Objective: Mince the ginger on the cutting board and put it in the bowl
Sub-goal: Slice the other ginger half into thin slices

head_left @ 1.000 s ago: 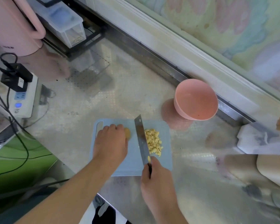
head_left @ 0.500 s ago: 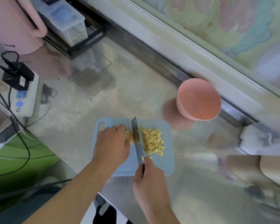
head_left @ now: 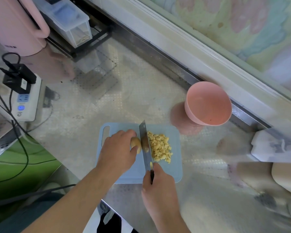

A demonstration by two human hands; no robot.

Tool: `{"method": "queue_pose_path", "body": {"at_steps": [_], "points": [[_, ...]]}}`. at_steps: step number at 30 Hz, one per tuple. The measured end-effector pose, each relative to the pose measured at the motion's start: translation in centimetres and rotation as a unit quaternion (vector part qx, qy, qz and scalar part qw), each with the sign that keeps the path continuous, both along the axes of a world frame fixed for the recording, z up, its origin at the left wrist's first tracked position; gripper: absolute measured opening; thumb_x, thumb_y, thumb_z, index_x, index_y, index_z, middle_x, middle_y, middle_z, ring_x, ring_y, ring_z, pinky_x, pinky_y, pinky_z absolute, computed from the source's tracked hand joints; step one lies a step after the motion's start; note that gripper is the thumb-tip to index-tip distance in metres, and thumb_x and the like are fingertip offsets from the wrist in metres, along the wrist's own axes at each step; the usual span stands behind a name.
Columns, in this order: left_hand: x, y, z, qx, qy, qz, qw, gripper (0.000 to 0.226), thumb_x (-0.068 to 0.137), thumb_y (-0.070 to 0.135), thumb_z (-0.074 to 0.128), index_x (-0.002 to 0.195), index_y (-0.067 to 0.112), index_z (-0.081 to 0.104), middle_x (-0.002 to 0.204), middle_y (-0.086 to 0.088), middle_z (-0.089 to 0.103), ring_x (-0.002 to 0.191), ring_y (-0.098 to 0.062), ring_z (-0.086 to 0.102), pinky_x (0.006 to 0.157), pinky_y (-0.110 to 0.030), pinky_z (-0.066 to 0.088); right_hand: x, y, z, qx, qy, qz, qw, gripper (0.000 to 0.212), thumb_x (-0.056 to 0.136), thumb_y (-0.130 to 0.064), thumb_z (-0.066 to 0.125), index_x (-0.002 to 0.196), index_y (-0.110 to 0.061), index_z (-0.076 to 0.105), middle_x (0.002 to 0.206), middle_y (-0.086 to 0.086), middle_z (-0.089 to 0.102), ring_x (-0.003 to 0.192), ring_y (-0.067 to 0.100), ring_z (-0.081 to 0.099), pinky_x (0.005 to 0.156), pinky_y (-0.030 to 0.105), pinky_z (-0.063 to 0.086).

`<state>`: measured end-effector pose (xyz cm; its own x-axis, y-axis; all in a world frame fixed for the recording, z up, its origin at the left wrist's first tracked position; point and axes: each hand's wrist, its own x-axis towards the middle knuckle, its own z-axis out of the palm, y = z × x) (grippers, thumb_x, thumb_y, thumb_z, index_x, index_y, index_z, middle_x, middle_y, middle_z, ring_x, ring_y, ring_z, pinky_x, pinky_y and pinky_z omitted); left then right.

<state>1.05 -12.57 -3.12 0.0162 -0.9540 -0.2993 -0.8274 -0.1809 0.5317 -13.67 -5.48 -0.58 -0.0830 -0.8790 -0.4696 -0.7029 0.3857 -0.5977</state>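
**Ginger half diced, knife down on the board**

Far left: white power strip [head_left: 26, 100] with black plugs and thin cords, smooth plastic, sitting near the edge of the shiny, finely dimpled metal counter [head_left: 94, 105]. Behind that, a matte pink jug [head_left: 15, 26] and a clear lidded plastic box [head_left: 69, 19] on a black wire rack.

Moving in: pale blue cutting board [head_left: 175, 169], thin plastic, rounded corners, oval handle slot at its left end. Left hand [head_left: 118, 150] curled knuckles-up over the uncut ginger [head_left: 136, 143], fingertips pinning that lumpy tan knob to the board. Right beside it, flat steel knife [head_left: 145, 148], narrow rectangular blade standing edge-down against the ginger's cut face. Right hand [head_left: 160, 187] wrapped tight around the dark handle at the board's near edge.

Just right of the blade: loose heap of diced ginger [head_left: 160, 147], small pale-yellow cubes, fairly even, all on the board.

Further right and back, off the board: smooth pink bowl [head_left: 208, 103], round, nothing inside, near the window rail.
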Motion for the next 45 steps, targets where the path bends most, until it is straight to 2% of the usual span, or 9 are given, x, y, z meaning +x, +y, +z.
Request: {"method": "queue_pose_path", "body": {"at_steps": [3, 8, 13, 18, 22, 25, 29, 38, 45], "points": [[0.1, 0.2, -0.3, -0.003, 0.012, 0.003, 1.0, 0.025, 0.094, 0.036, 0.069, 0.118, 0.033, 0.062, 0.104, 0.01, 0.058, 0.097, -0.021, 0.062, 0.086, -0.042, 0.055, -0.1, 0.0, -0.1, 0.001, -0.003, -0.001, 1.0, 0.027, 0.096, -0.018, 0.044, 0.071, -0.022, 0.033, 0.055, -0.002, 0.039, 0.047, 0.016, 0.034, 0.048, 0.031, 0.025], [0.1, 0.4, -0.6, -0.017, 0.008, 0.001, 1.0, 0.025, 0.093, 0.034, 0.071, 0.117, 0.03, 0.063, 0.105, 0.009, 0.059, 0.098, -0.02, 0.062, 0.084, -0.042, 0.056, -0.2, 0.0, 0.0, 0.006, 0.01, 0.013, 1.0, 0.029, 0.097, -0.019, 0.043, 0.071, -0.023, 0.031, 0.055, -0.002, 0.037, 0.047, 0.016, 0.034, 0.047, 0.029, 0.025], [0.0, 0.4, -0.5, -0.031, -0.003, -0.005, 1.0, 0.025, 0.094, 0.038, 0.068, 0.118, 0.03, 0.064, 0.106, 0.009, 0.06, 0.098, -0.019, 0.062, 0.082, -0.038, 0.055, -0.3, -0.3, -0.4, 0.002, 0.049, 0.028, 0.998, 0.033, 0.099, -0.032, 0.046, 0.069, -0.022, 0.036, 0.055, 0.0, 0.042, 0.048, 0.018, 0.041, 0.046, 0.029, 0.027], [0.2, 0.4, -0.8, -0.029, 0.011, 0.004, 1.0, 0.018, 0.097, 0.032, 0.066, 0.115, 0.03, 0.066, 0.104, 0.011, 0.059, 0.097, -0.018, 0.062, 0.081, -0.041, 0.056, -0.2, -1.0, -0.5, 0.016, 0.084, 0.061, 0.994, 0.034, 0.102, -0.025, 0.039, 0.068, -0.024, 0.032, 0.059, -0.003, 0.04, 0.051, 0.017, 0.038, 0.044, 0.029, 0.024], [0.2, 0.2, -1.1, -0.03, 0.024, 0.013, 0.999, 0.016, 0.096, 0.028, 0.069, 0.112, 0.029, 0.068, 0.102, 0.012, 0.06, 0.097, -0.016, 0.062, 0.081, -0.04, 0.057, -0.4, -1.3, 0.2, 0.017, 0.074, 0.062, 0.995, 0.033, 0.102, -0.023, 0.037, 0.069, -0.023, 0.033, 0.058, -0.002, 0.041, 0.049, 0.017, 0.039, 0.044, 0.028, 0.026], [0.3, 0.2, -1.1, -0.037, 0.027, 0.019, 0.999, 0.012, 0.096, 0.028, 0.07, 0.108, 0.028, 0.069, 0.101, 0.013, 0.063, 0.096, -0.015, 0.062, 0.08, -0.039, 0.056, 0.0, -1.5, 0.7, 0.021, 0.093, 0.09, 0.991, 0.033, 0.102, -0.027, 0.025, 0.069, -0.024, 0.031, 0.06, -0.004, 0.04, 0.049, 0.015, 0.037, 0.045, 0.027, 0.029], [0.6, 0.4, -1.1, -0.051, 0.022, 0.017, 0.998, 0.013, 0.096, 0.027, 0.07, 0.109, 0.024, 0.07, 0.102, 0.011, 0.067, 0.099, -0.018, 0.062, 0.08, -0.038, 0.055, 0.3, -1.7, 1.0, 0.029, 0.068, 0.059, 0.996, 0.035, 0.103, -0.027, 0.036, 0.069, -0.021, 0.033, 0.059, -0.002, 0.043, 0.05, 0.016, 0.04, 0.045, 0.027, 0.025], [1.0, 0.6, -1.4, -0.062, 0.031, -0.003, 0.998, 0.009, 0.098, 0.02, 0.067, 0.106, 0.024, 0.067, 0.1, 0.013, 0.063, 0.097, -0.016, 0.059, 0.076, -0.035, 0.054, 0.5, -1.6, 0.8, 0.037, 0.073, 0.067, 0.994, 0.034, 0.103, -0.025, 0.038, 0.069, -0.021, 0.032, 0.057, -0.002, 0.04, 0.049, 0.016, 0.039, 0.045, 0.028, 0.026], [1.1, 0.8, -1.5, -0.067, 0.038, 0.001, 0.997, 0.012, 0.096, 0.024, 0.071, 0.108, 0.026, 0.068, 0.099, 0.016, 0.061, 0.094, -0.014, 0.059, 0.074, -0.032, 0.054, 0.3, -1.6, 0.9, 0.027, 0.064, 0.048, 0.996, 0.035, 0.103, -0.026, 0.039, 0.069, -0.021, 0.032, 0.057, -0.002, 0.041, 0.049, 0.017, 0.039, 0.046, 0.028, 0.026]]}}
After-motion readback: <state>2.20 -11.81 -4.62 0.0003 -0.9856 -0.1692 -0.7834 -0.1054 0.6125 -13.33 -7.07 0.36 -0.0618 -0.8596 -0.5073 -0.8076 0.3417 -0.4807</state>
